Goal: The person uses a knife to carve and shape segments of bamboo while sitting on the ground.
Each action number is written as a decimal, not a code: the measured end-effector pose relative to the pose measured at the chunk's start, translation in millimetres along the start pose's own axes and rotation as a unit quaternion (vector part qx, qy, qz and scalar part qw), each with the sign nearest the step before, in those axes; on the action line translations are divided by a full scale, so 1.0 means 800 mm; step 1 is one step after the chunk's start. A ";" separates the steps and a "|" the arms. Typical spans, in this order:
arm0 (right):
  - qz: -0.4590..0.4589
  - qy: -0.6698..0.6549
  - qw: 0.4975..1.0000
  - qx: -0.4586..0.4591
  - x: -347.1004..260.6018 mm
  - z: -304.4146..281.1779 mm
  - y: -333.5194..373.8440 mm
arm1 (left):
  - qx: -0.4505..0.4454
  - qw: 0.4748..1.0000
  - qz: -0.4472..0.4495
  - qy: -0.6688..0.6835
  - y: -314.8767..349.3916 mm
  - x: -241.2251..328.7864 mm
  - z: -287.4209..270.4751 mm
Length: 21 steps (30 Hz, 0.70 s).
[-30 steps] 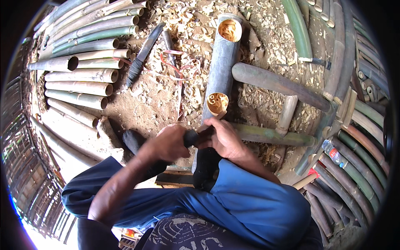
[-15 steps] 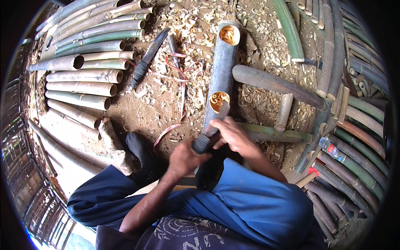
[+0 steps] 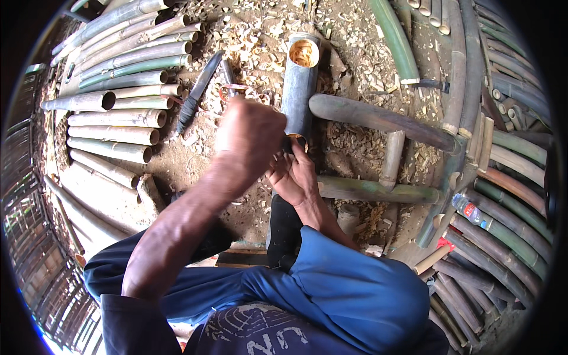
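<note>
Since the earlier frame the left hand (image 3: 251, 133) has swung forward, from beside the lap to the left flank of the tube (image 3: 299, 86), while the right hand (image 3: 293, 180) has turned palm-up below the tube's near hole (image 3: 301, 142), which is now mostly covered. The left hand is rounded and blurred with its back to the camera, so I cannot tell how tightly it closes or what it grips; the right fingers are half curled, thumb side up, reaching the dark piece (image 3: 287, 144) at the hole, though I cannot tell whether they pinch it. The tube lies just right of the left fingers and straight ahead of the right ones, its long axis running forward, the far end leaning slightly right. The right hand is nearer the hole's edge. The far hole (image 3: 304, 53), ringed pale, lies well beyond both hands. To the right of the fingers, the grey bar (image 3: 378, 118) and green bar (image 3: 378, 190) close in the tube's side; behind them sits the foot (image 3: 283, 228). The ground (image 3: 177, 168) gives open room left of the left fingers, as far as the knife (image 3: 197, 93) lying ahead and left.
</note>
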State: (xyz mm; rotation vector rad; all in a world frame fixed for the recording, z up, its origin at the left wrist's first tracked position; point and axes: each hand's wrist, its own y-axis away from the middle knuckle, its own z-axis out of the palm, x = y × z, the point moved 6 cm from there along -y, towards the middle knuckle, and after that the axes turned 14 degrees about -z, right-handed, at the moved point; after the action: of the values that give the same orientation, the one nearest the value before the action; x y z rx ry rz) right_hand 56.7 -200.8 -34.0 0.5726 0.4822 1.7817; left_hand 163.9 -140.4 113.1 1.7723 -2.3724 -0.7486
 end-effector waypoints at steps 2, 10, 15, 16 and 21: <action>-0.012 0.000 0.997 0.079 -0.006 0.001 0.000 | 0.060 0.998 0.024 -0.011 0.009 0.019 -0.018; 0.012 0.525 0.851 0.019 -0.007 0.005 0.014 | -0.144 0.837 -0.220 0.479 0.114 -0.059 0.177; -0.037 0.329 0.943 0.030 0.002 0.022 0.010 | -0.133 0.936 -0.184 0.270 0.057 -0.087 0.087; -0.039 0.250 0.967 -0.017 0.001 0.016 0.008 | -0.108 0.957 -0.163 0.212 0.042 -0.076 0.056; -0.030 -0.024 0.999 -0.030 -0.016 0.005 0.011 | 0.055 0.998 0.037 -0.011 0.015 0.039 -0.030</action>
State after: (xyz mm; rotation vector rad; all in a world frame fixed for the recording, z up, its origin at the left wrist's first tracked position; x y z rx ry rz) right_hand 55.5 -215.2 -27.8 0.5525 0.4086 1.7166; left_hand 151.4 -175.0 132.8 1.7133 -2.5229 -0.6431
